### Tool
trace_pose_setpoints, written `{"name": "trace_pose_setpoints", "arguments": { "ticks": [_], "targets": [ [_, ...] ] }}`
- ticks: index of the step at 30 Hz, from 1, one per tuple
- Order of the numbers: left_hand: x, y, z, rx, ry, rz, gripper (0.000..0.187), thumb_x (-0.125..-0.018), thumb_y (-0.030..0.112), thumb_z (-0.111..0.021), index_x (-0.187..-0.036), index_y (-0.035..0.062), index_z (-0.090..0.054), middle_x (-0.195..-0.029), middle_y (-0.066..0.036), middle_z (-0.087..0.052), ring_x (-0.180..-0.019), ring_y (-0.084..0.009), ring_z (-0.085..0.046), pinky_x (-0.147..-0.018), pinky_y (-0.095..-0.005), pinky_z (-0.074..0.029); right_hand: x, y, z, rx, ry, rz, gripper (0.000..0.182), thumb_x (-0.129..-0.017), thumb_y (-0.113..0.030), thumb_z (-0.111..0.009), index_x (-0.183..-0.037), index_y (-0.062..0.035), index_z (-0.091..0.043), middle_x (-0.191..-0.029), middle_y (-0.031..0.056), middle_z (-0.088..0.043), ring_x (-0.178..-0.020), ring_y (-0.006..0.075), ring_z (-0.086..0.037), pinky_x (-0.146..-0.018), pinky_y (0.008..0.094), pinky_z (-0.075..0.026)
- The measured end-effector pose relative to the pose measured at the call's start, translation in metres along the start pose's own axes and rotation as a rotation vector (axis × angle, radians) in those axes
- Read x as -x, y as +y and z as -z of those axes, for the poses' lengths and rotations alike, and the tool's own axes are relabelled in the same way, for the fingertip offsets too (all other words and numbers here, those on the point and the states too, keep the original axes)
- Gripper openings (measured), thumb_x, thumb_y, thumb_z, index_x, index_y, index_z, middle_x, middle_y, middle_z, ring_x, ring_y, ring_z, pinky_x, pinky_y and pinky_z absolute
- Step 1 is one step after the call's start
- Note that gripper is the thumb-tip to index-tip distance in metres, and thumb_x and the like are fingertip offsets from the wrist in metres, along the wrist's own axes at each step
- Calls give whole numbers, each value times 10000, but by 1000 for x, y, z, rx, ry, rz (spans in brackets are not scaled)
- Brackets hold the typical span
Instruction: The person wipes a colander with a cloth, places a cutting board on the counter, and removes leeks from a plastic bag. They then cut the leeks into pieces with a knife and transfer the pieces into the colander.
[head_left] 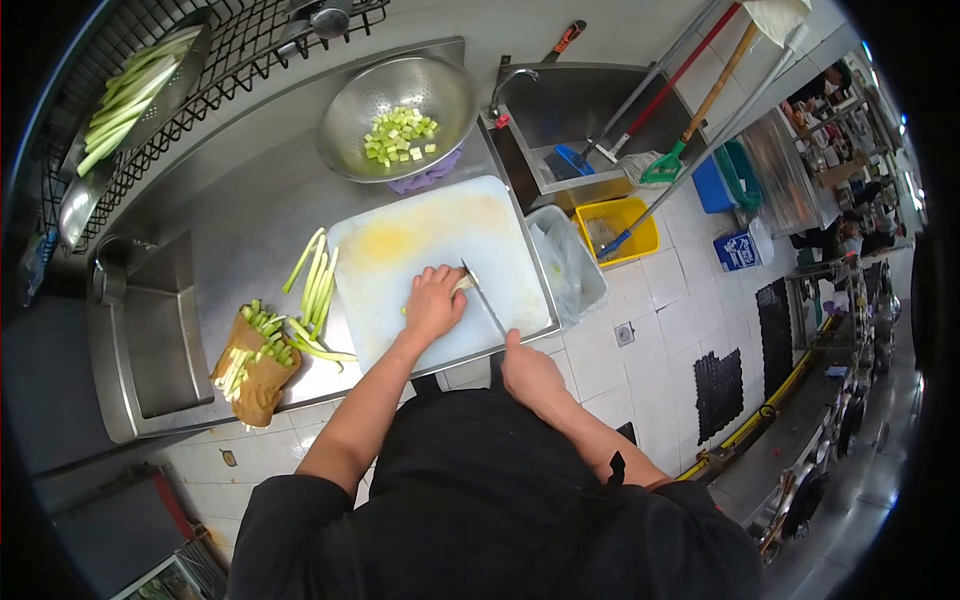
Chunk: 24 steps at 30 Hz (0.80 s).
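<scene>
- Slicing is the step in hand: your right hand (530, 372), just off the near edge of the cutting board (430, 240), is closed round the handle of a knife (484, 297) whose blade angles across the board's near right part.
- Your left hand (433, 303) lies palm down on the board, fingers curled over a pale vegetable piece (462, 283), pinning it just beside the blade.
- Little of the piece shows; it looks whitish-green and short.
- Next, by my reading, you need a straight downward cut with the fingertips tucked back.
- Beyond the board's far edge sits a metal colander (345, 110) holding green cubes (400, 135).
- Left of the board lie long green strips (316, 280) and a brown paper bundle of trimmings (255, 360).
</scene>
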<state>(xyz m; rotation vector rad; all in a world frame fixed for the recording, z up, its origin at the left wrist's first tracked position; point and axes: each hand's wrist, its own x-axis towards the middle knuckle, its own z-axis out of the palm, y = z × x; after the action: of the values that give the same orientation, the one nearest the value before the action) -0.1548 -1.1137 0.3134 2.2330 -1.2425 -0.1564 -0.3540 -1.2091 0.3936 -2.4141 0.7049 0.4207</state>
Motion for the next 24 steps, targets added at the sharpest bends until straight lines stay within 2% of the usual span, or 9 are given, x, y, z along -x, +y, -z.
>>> {"name": "trace_pose_setpoints", "arguments": {
  "ticks": [7, 10, 12, 15, 20, 21, 22, 24],
  "targets": [
    [1, -4, -4, -2, 32, -55, 365, -820, 139, -634, -1182, 96, -655, -1069, -67, -619, -1003, -297, -546, -884, -425, -439, -42, 10, -9, -140, 68, 5, 253, -922, -99, -500, -1116, 51, -436, -844, 321, -677, -843, 517, -663, -756, 598, -511],
    [-3, -3, -6, 6, 16, -45, 362, -827, 144, -635, -1183, 85, -652, -1083, -88, -619, -1017, -311, -548, -894, -431, -438, -25, 32, 3, -156, 132, -123, 263, -923, -110, -507, -1124, 44, -434, -843, 325, -677, -827, 525, -662, -753, 606, -512],
    [-4, -2, -5, 8, 1, -30, 356, -836, 151, -636, -1183, 75, -648, -1095, -106, -619, -1030, -323, -551, -903, -436, -437, -17, 45, 13, -107, 257, -227, 270, -919, -107, -513, -1127, 46, -434, -848, 325, -679, -825, 519, -667, -758, 599, -521],
    [-4, -4, 6, 3, -63, -29, 393, -853, 207, -669, -1223, 79, -635, -1138, -114, -618, -1070, -329, -551, -933, -440, -423, -13, 43, 26, -91, 272, -175, 272, -917, -107, -517, -1126, 50, -439, -856, 322, -680, -820, 507, -673, -751, 598, -525],
    [27, -27, 39, -120, 75, -2, 568, -857, 392, -738, -1310, 74, -609, -1302, -112, -596, -1193, -307, -520, -1031, -450, -337, -48, 32, 8, -119, 296, -24, 275, -911, -109, -534, -1129, 36, -450, -860, 288, -688, -787, 491, -677, -714, 601, -524],
    [35, -34, 42, -101, 28, 65, 605, -847, 422, -746, -1321, 76, -597, -1346, -108, -573, -1253, -307, -490, -1061, -465, -310, -60, 30, 6, -107, 360, 28, 273, -911, -110, -530, -1134, 27, -452, -859, 272, -690, -786, 485, -677, -712, 598, -524],
    [41, -36, 44, -105, 24, 71, 605, -847, 422, -746, -1321, 76, -597, -1346, -108, -573, -1253, -307, -490, -1061, -465, -310, -68, 29, 6, -95, 419, 80, 271, -912, -111, -526, -1139, 18, -455, -858, 256, -693, -784, 480, -677, -710, 594, -525],
    [52, -39, 45, -129, 26, 14, 621, -850, 435, -736, -1336, 82, -579, -1372, -111, -546, -1292, -310, -456, -1074, -475, -293, -80, 31, 11, -57, 364, 54, 266, -917, -116, -512, -1143, 13, -454, -853, 251, -694, -787, 478, -677, -717, 593, -525]
  ]
}}
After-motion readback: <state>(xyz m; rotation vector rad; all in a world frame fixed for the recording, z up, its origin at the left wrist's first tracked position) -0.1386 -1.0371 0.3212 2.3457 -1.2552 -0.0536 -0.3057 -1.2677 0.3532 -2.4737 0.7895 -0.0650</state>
